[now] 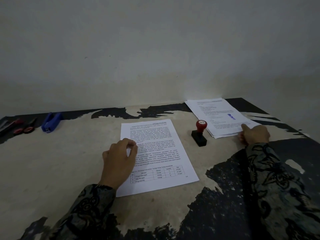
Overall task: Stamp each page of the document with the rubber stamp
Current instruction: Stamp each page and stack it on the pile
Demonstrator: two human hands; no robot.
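Between paper stacks, rubber stamp (200, 133), red knob, black base

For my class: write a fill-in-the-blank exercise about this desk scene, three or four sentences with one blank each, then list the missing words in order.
1. The stamp has a ____ knob on a black base.
2. The stamp stands between the page and the ____ of papers.
3. The left hand rests on the ____.
4. The mark on the pile's top sheet is ____ in colour.

Missing words: red; pile; page; blue
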